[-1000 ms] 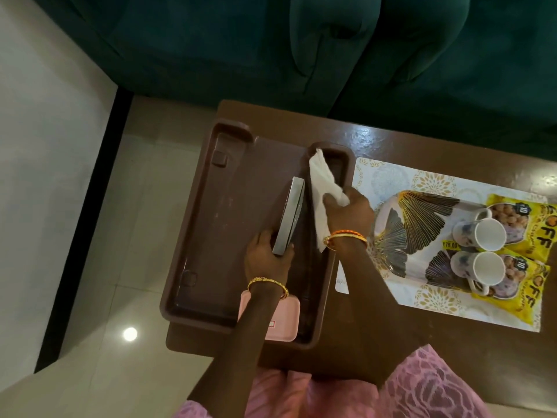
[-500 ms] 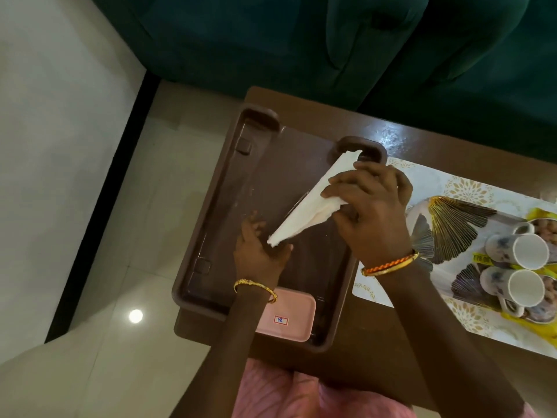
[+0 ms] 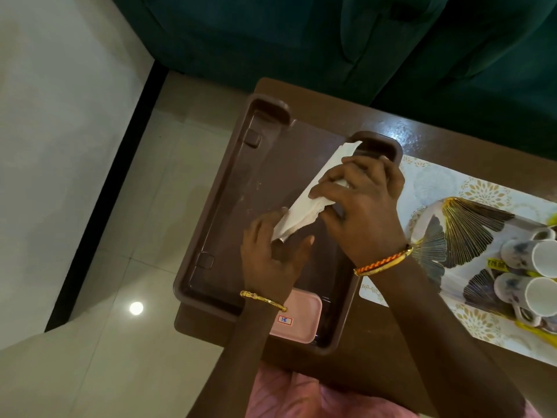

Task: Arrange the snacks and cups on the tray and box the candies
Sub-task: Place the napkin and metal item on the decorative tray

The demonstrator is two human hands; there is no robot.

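Over the brown tray (image 3: 229, 188) on the table (image 3: 446, 146), the right hand (image 3: 366, 203) pinches a limp white tissue (image 3: 304, 211) and the left hand (image 3: 272, 256) steadies its lower end; it looks light and easily torn, best held by the ends.

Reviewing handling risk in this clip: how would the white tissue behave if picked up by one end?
Probably floppy: the white tissue already creases and bunches between the right hand and left hand. Likely very light, and its ragged edge suggests it tears easily.
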